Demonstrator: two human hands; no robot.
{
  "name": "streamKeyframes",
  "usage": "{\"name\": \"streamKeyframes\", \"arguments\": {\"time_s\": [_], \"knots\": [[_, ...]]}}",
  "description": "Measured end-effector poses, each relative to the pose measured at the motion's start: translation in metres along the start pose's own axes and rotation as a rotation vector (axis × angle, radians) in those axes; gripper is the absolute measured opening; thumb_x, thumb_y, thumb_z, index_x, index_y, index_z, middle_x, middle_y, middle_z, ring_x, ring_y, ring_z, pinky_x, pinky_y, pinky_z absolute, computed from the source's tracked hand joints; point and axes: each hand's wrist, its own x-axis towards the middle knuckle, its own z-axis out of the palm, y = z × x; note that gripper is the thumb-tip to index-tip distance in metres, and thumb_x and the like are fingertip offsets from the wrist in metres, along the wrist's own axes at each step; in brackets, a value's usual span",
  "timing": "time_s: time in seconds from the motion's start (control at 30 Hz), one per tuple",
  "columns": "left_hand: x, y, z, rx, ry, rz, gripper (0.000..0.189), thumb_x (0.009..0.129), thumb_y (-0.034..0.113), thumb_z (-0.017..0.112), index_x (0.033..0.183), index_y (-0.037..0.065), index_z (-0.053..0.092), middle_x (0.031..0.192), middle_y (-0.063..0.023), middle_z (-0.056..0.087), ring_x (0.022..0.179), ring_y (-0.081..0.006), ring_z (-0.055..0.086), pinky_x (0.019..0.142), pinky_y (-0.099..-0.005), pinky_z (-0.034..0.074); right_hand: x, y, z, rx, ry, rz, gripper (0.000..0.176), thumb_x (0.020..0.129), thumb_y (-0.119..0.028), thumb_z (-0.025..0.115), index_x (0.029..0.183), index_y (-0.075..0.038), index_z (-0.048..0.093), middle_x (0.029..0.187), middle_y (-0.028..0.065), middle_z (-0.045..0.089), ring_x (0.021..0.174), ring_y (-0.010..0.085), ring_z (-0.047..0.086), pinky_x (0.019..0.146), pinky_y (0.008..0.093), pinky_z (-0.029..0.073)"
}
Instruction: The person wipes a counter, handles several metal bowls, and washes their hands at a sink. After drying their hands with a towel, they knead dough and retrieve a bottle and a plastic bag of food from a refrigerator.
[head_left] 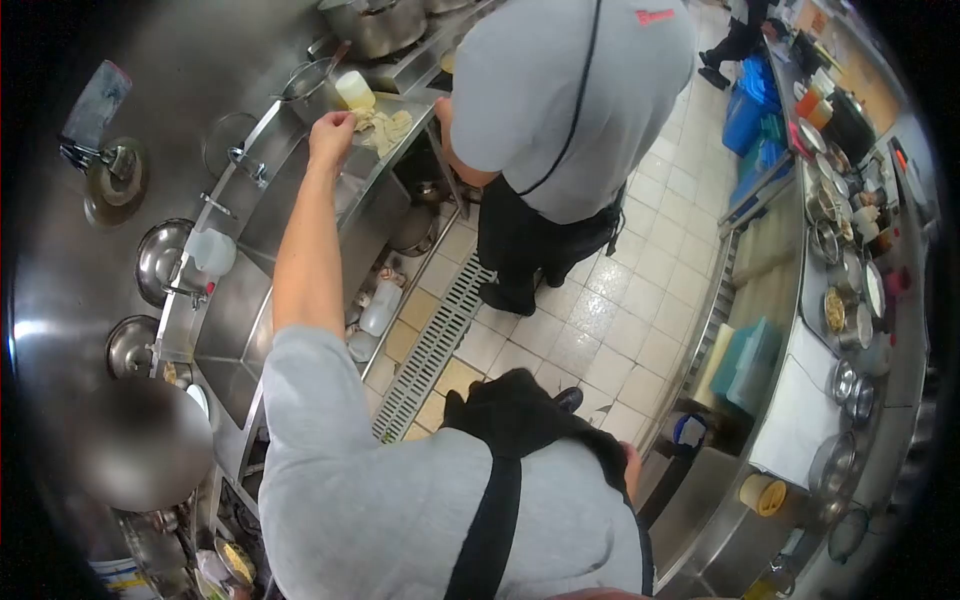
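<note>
My left arm stretches forward over the steel sink unit. At its end my left hand (332, 140) is closed in a pinch, its fingertips at the near edge of a crumpled, pale yellow cloth (388, 130). The cloth lies on a steel ledge. Just behind it stands a white plastic container (355, 90) with something yellowish at its bottom. A wire strainer (305, 80) sits left of the container. My right hand (631, 468) hangs low beside my dark apron; only a small part shows, and its fingers are hidden.
A co-worker in a grey shirt (570, 90) stands close ahead, right of the ledge. A floor drain grate (430, 345) runs along the sink unit (225, 345). On the right, a long counter (800, 400) carries several bowls and pans. Blue bins (750, 105) stand beyond.
</note>
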Motion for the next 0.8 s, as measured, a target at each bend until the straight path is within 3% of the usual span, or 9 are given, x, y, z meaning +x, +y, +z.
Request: {"name": "streamKeyframes", "arguments": {"time_s": [0.27, 0.33, 0.43, 0.57, 0.63, 0.67, 0.7, 0.73, 0.8], "knots": [[0.093, -0.055, 0.041, 0.03, 0.039, 0.028, 0.033, 0.08, 0.031, 0.071, 0.101, 0.006, 0.075, 0.092, -0.0107, 0.075, 0.086, -0.0219, 0.071, 0.079, -0.0334, 0.053, 0.05, -0.027, -0.006, -0.028, 0.119, 0.043, 0.028, 0.095, -0.011, 0.057, 0.117, 0.006, 0.062, 0.094, 0.0129, 0.07, 0.084, 0.0174, 0.066, 0.077, 0.0299, 0.052], [0.13, -0.074, 0.049, 0.042, 0.019, 0.039, 0.032, 0.08, 0.031, 0.072, 0.101, 0.007, 0.075, 0.092, -0.0103, 0.075, 0.087, -0.0223, 0.071, 0.08, -0.0334, 0.053, 0.047, -0.03, 0.011, 0.044, 0.216, 0.163, 0.026, 0.094, -0.008, 0.056, 0.116, 0.006, 0.061, 0.094, 0.0108, 0.068, 0.079, 0.0161, 0.064, 0.072, 0.0288, 0.051], [0.199, -0.108, 0.072, 0.005, 0.01, 0.033, 0.032, 0.079, 0.032, 0.072, 0.1, 0.008, 0.075, 0.093, -0.0102, 0.075, 0.088, -0.0236, 0.071, 0.081, -0.0341, 0.053, 0.049, -0.022, 0.05, 0.031, 0.251, 0.304, 0.028, 0.095, -0.011, 0.056, 0.118, 0.003, 0.062, 0.092, 0.0077, 0.069, 0.073, 0.0137, 0.063, 0.057, 0.0262, 0.048], [0.285, -0.163, 0.106, 0.028, 0.053, 0.066, 0.03, 0.079, 0.035, 0.072, 0.094, 0.01, 0.076, 0.093, -0.0109, 0.075, 0.087, -0.0263, 0.07, 0.081, -0.0364, 0.053, 0.046, -0.134, 0.176, -0.009, 0.235, 0.261, 0.03, 0.094, -0.016, 0.058, 0.119, -0.002, 0.064, 0.089, 0.0072, 0.068, 0.074, 0.0136, 0.063, 0.058, 0.0261, 0.049], [0.321, -0.184, 0.12, 0.113, -0.033, 0.067, 0.032, 0.078, 0.04, 0.072, 0.094, 0.012, 0.076, 0.094, -0.0116, 0.074, 0.09, -0.0297, 0.07, 0.083, -0.0383, 0.053, 0.05, -0.153, 0.233, -0.3, 0.093, 0.146, 0.034, 0.093, -0.019, 0.061, 0.119, 0.002, 0.063, 0.1, 0.0165, 0.071, 0.086, 0.0253, 0.069, 0.077, 0.0349, 0.055], [0.357, -0.221, 0.138, 0.117, -0.098, 0.071, 0.038, 0.077, 0.043, 0.072, 0.099, 0.012, 0.074, 0.098, -0.0132, 0.074, 0.095, -0.0313, 0.069, 0.088, -0.0394, 0.052, 0.048, -0.182, 0.26, -0.281, 0.032, 0.133, 0.035, 0.093, -0.021, 0.063, 0.118, 0.004, 0.063, 0.106, 0.021, 0.071, 0.097, 0.0291, 0.07, 0.088, 0.0368, 0.053], [0.386, -0.248, 0.154, 0.167, -0.06, 0.069, 0.029, 0.079, 0.026, 0.072, 0.099, 0.005, 0.072, 0.096, -0.0113, 0.073, 0.089, -0.0222, 0.067, 0.083, -0.0367, 0.052, 0.051, -0.187, 0.28, -0.198, -0.031, 0.247, 0.034, 0.092, -0.021, 0.063, 0.117, 0.002, 0.064, 0.107, 0.021, 0.071, 0.1, 0.0285, 0.069, 0.09, 0.0367, 0.053], [0.424, -0.291, 0.163, 0.301, -0.162, 0.098, 0.055, 0.077, 0.048, 0.072, 0.12, 0.014, 0.068, 0.12, -0.0165, 0.068, 0.11, -0.0336, 0.064, 0.097, -0.0425, 0.049, 0.051, -0.189, 0.289, -0.321, -0.036, 0.194, 0.033, 0.092, -0.021, 0.063, 0.117, 0.001, 0.065, 0.105, 0.0209, 0.071, 0.098, 0.0284, 0.07, 0.086, 0.038, 0.053], [0.422, -0.278, 0.15, 0.351, -0.328, -0.014, 0.062, 0.077, 0.046, 0.075, 0.127, 0.012, 0.064, 0.123, -0.0168, 0.066, 0.111, -0.0336, 0.063, 0.095, -0.0443, 0.05, 0.052, -0.218, 0.301, -0.382, 0.039, 0.181, 0.033, 0.092, -0.024, 0.063, 0.114, 0.0, 0.066, 0.099, 0.0211, 0.071, 0.089, 0.032, 0.069, 0.077, 0.0409, 0.054]]}}
